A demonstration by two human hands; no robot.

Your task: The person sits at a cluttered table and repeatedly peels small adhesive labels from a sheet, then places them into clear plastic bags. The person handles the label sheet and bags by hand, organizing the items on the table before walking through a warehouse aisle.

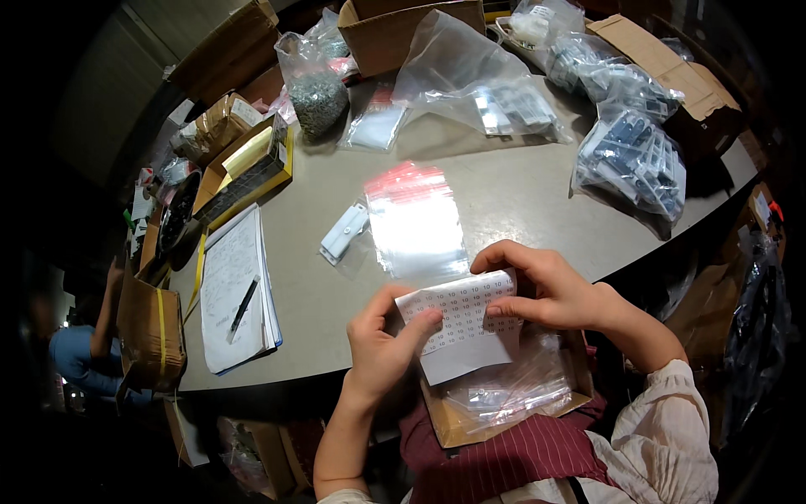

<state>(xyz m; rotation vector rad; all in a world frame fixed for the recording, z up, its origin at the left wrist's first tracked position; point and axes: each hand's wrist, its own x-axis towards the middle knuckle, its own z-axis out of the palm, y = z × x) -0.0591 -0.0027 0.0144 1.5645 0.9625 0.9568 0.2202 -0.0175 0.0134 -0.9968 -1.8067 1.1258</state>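
The person sits at the round grey bench [504, 193] and holds a white paper sheet of small printed labels [462, 323] with both hands, just above the near edge of the bench; the left hand [382, 344] pinches the left edge of the sheet, with the thumb lying on its printed face, so its grip is closed on the paper; the right hand [546, 290] curls over the upper right corner, and its fingers press the sheet from the front, so this grip is closed on the same sheet too. Under the sheet, on the lap, rests a shallow brown cardboard box [445, 424] with clear small plastic bags [520, 386] inside it; the sheet covers part of them.

On the bench just beyond the hands lies a stack of clear zip bags with red strip [416, 223]; beside it, to the left, lies a small white plastic part in a clear bag [342, 233]. Further left there is a white paper pad [235, 294] with a black pen [243, 307] on top. At the far side I see large clear bags of dark small parts [634, 160] and brown cardboard boxes [386, 29].
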